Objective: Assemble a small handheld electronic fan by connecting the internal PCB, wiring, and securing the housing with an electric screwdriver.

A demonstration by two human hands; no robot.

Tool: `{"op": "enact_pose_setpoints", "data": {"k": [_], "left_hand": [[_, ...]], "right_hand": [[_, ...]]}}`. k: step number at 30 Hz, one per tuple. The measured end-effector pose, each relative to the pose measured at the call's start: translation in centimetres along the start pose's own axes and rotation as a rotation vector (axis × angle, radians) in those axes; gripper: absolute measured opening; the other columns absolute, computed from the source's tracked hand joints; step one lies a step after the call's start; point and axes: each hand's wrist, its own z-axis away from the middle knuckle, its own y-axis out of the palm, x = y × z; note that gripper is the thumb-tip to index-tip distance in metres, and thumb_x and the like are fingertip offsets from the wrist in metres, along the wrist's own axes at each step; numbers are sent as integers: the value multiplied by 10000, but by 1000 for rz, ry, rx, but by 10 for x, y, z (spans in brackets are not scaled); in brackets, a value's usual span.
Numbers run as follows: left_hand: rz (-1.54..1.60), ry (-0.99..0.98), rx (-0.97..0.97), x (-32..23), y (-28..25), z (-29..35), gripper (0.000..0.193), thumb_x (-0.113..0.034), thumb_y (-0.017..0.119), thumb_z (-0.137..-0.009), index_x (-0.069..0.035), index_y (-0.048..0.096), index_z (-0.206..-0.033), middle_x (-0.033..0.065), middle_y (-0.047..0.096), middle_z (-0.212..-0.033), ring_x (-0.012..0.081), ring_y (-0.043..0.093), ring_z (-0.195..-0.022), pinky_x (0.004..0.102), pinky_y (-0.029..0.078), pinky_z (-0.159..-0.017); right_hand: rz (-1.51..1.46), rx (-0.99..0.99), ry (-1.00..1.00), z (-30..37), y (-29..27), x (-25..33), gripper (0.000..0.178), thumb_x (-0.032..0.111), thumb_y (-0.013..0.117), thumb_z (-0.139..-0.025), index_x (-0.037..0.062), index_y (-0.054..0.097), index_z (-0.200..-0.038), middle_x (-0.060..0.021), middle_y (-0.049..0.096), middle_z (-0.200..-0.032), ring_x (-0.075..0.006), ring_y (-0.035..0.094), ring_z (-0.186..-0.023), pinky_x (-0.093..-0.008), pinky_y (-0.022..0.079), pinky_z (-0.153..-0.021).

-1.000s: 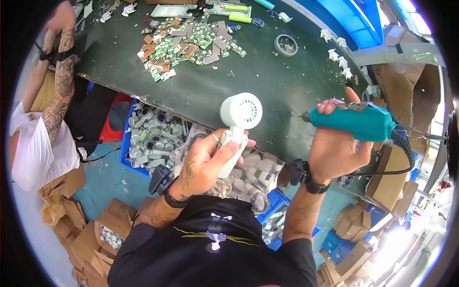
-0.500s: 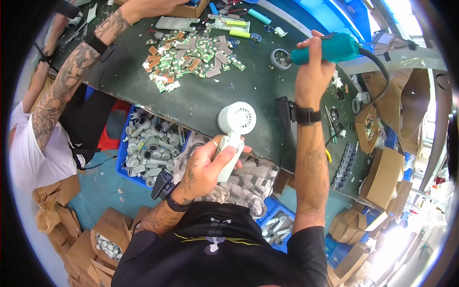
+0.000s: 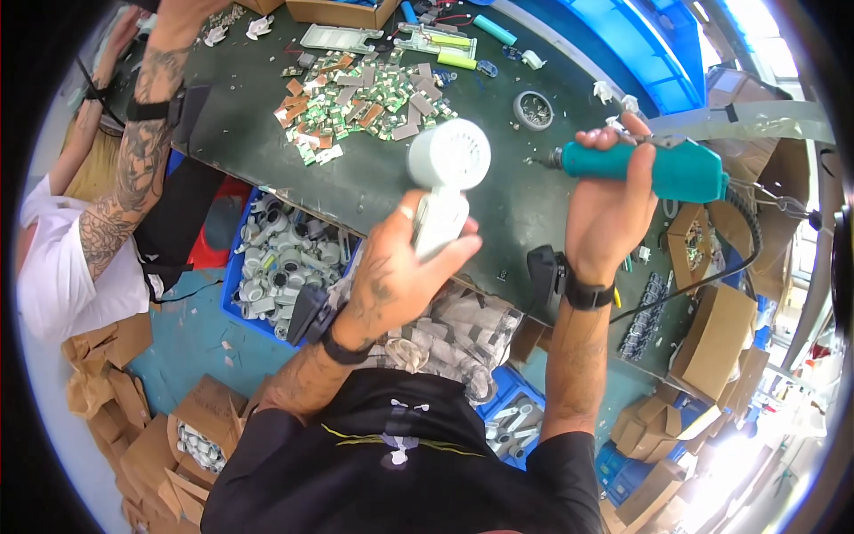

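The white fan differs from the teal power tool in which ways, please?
The white fan has a round, slotted head; the teal power tool has a long body. The fan, in the left hand, points up the picture; the tool, in the right hand, lies crosswise. Both are hand-held.

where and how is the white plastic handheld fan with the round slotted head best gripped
Likely by its slim handle, from the near side, where the left hand holds it: it is narrower than the round head and points that way.
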Motion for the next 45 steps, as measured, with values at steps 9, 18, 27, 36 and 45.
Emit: {"op": "enact_pose_setpoints", "data": {"k": [9,18,27,36,45], "left_hand": [[-536,262,28,7,42,-69,421,-207,789,-884,-26,616,-1222,194,767,-1043,424,728,-1018,482,562,-885],[-589,182,62,12,52,-70,389,-223,767,-894,-19,634,-1197,209,764,-1011,439,730,-983,491,567,-861],[-201,84,-63,20,32,-51,307,-179,768,-934,-24,644,-1169,73,803,-1005,179,765,-885,335,584,-788],[-76,115,-85,25,26,-50,269,-158,785,-916,-45,655,-1124,37,788,-968,134,735,-887,311,563,-817],[-75,14,294,5,14,-20,413,-12,758,-906,-8,592,-1284,75,770,-1170,118,690,-1017,301,557,-888]], "right_hand": [[-26,-36,151,39,-5,17,537,377,558,-1114,-68,500,-1409,-113,603,-1038,-224,568,-1039,-449,466,-1038],[-18,-76,54,52,-17,25,502,314,589,-1100,-70,516,-1415,-131,654,-1055,-228,628,-1018,-421,511,-947],[86,-33,39,65,-23,21,558,376,632,-1078,-78,534,-1388,-128,667,-1037,-214,634,-995,-416,519,-946],[198,-42,105,72,-16,14,526,370,633,-1077,-61,557,-1370,-115,673,-1031,-204,635,-994,-389,522,-918],[-133,-15,136,87,-12,55,678,580,515,-1085,-14,560,-1408,-92,593,-1018,-246,537,-994,-474,408,-1011]]}}
